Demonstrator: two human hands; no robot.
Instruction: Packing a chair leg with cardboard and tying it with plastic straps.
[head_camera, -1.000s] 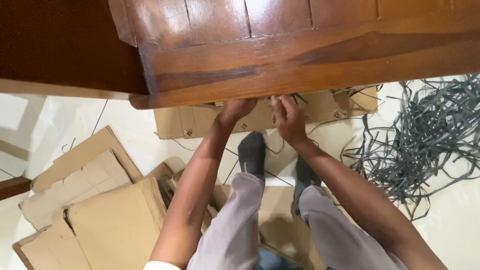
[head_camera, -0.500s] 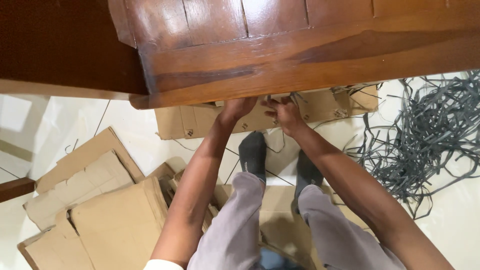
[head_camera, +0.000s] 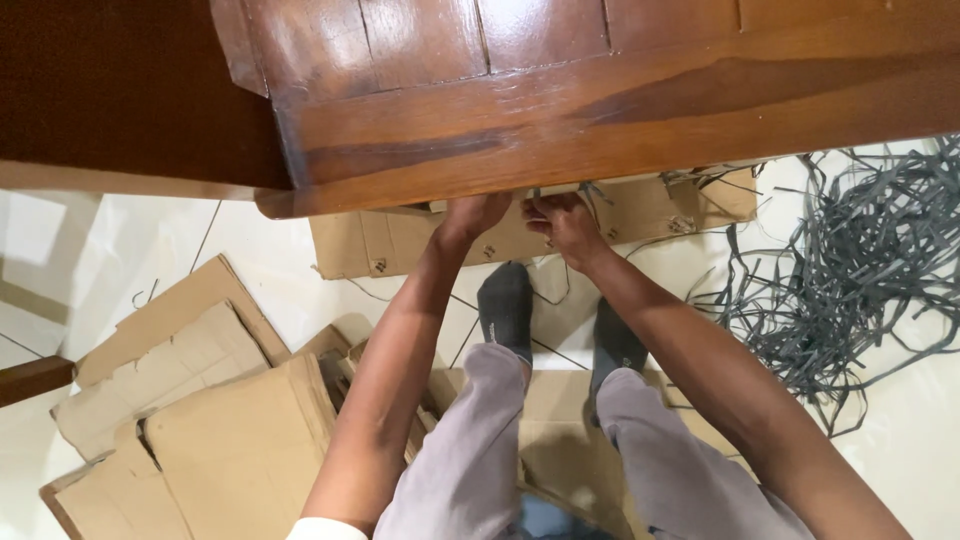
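Looming over everything, the wooden table (head_camera: 560, 110) hides the fingertips; a knock or pinch could be taken there; the strap tangle (head_camera: 860, 260) could snag feet; the left hand (head_camera: 470, 215) and right hand (head_camera: 565, 225) are curled on a strap end (head_camera: 590, 190) at the edge; closure cannot be told.

White tiled floor (head_camera: 260, 250), brown wooden furniture (head_camera: 600, 110)
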